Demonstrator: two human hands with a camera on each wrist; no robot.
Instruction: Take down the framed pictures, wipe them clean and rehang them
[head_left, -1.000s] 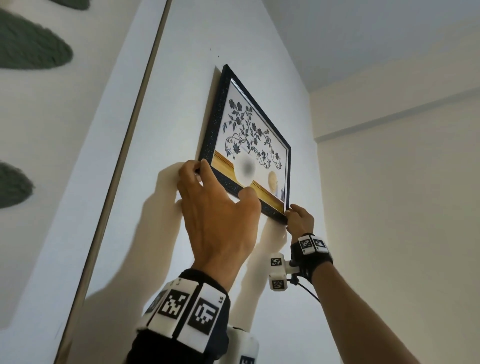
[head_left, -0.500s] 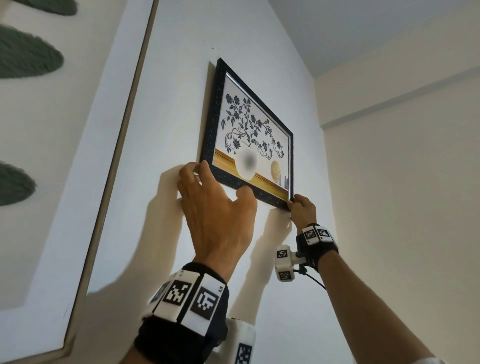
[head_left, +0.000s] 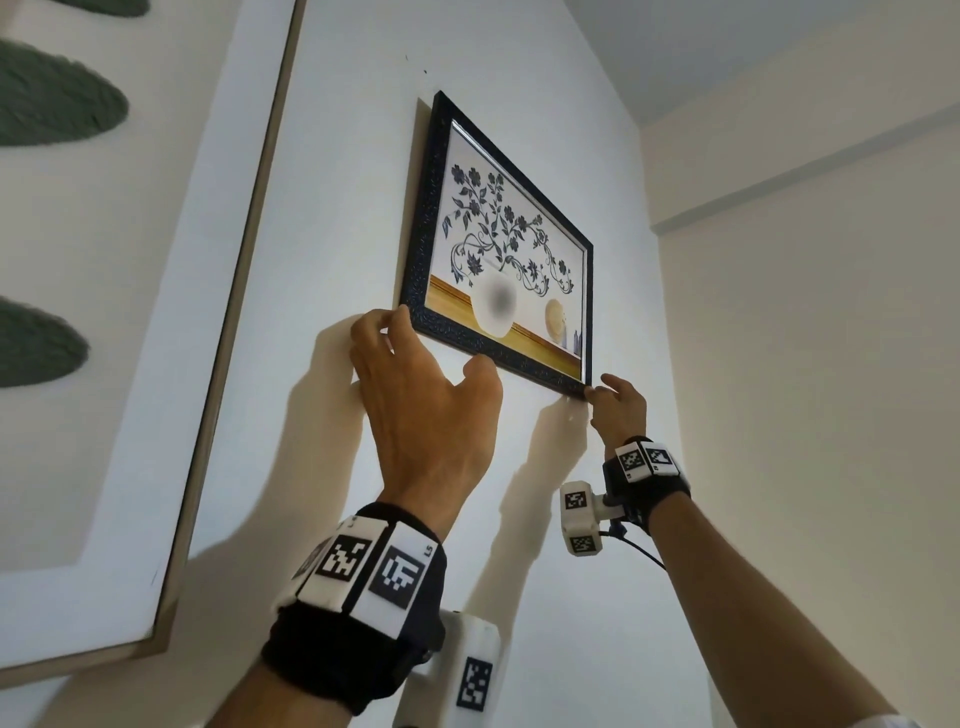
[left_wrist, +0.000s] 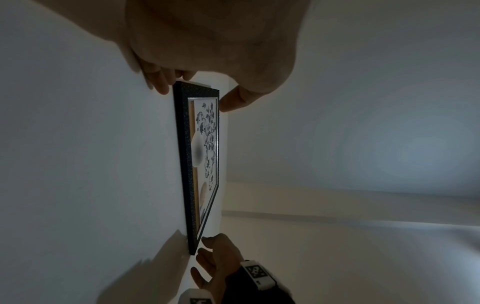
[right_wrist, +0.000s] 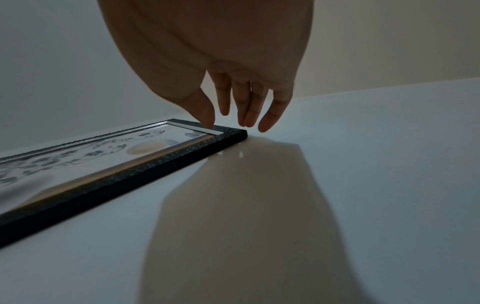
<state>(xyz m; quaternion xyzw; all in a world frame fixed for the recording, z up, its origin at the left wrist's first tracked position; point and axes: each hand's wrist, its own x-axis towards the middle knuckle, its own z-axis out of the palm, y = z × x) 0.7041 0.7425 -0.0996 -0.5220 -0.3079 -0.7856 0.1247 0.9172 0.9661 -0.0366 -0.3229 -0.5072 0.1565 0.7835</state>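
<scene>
The framed picture (head_left: 498, 244), a dark patterned frame around a blue flower print, lies flat against the white wall. My left hand (head_left: 423, 374) is at its lower left corner: bent fingertips (left_wrist: 161, 86) touch the corner's outer edge, and the thumb (head_left: 483, 364) is spread out by the bottom rail. My right hand (head_left: 615, 402) is at the lower right corner. Its thumb (right_wrist: 205, 115) rests on the frame's front, and its straight fingers (right_wrist: 249, 115) reach the wall just past the corner.
A large canvas with a thin wooden edge (head_left: 244, 291) and green shapes (head_left: 52, 104) hangs to the left of the picture. A cream side wall (head_left: 805, 364) meets this wall on the right. The ceiling is close above.
The picture's right end and my right hand have risen, so the frame sits more level. My left thumb has slid from the frame's front down to its bottom edge.
</scene>
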